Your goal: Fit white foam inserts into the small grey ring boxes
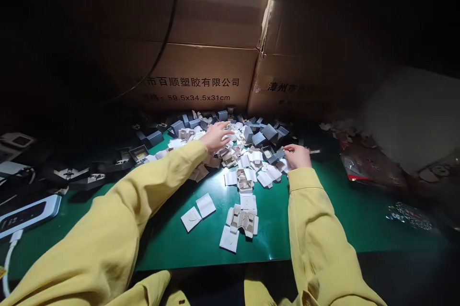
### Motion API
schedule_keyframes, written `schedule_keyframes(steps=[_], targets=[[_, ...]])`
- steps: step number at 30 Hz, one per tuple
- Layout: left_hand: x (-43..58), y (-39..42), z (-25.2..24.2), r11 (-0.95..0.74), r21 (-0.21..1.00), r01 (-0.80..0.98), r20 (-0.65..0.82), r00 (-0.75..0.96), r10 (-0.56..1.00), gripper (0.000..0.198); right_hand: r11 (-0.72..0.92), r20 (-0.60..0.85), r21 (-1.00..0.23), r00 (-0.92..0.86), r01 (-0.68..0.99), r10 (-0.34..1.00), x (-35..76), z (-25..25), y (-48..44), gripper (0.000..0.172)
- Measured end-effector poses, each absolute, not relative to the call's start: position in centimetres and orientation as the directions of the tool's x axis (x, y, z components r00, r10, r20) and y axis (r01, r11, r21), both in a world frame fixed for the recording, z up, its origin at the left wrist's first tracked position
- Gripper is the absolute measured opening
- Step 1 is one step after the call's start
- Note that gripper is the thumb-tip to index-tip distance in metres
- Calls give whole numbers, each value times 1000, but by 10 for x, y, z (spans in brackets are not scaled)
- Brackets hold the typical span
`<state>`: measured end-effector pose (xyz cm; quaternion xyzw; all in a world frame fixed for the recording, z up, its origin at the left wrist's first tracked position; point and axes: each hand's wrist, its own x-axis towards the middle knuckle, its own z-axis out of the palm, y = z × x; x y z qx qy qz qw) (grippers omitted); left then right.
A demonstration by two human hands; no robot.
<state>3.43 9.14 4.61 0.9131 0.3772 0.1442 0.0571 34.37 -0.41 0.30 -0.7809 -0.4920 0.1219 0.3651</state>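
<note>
My left hand (pixel 216 137) reaches over the middle of a heap of white folded card inserts (pixel 230 155), palm down with its fingers spread. It seems to hold nothing. My right hand (pixel 298 156) is at the heap's right side, with its fingertips pinched at the edge of an open small dark grey box (pixel 276 156). More dark grey boxes (pixel 269 132) lie behind it. Nearer to me, a loose card insert (pixel 244 220) lies unfolded, and a pair of flat white cards (pixel 205 205) sits to its left.
Large cardboard cartons (pixel 201 66) stand along the back of the green table (pixel 273 229). A phone-like device (pixel 32 215) with a white cable lies at left, near more dark boxes (pixel 89 180). Plastic bags (pixel 370 164) are at right. A black cable (pixel 167 33) hangs before a carton.
</note>
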Motion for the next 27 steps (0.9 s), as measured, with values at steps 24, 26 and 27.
schedule_keyframes(steps=[24, 26, 27], targets=[[-138, 57, 27, 75, 134, 988, 338, -117, 934, 43, -70, 102, -259, 100, 963, 990, 311, 44, -31, 37], [-139, 56, 30, 98, 145, 985, 263, -134, 955, 42, -146, -108, -247, 122, 958, 987, 317, 41, -31, 37], [-139, 56, 31, 94, 154, 984, 251, -130, 959, 41, -166, -163, -258, 127, 952, 979, 317, 39, -30, 33]])
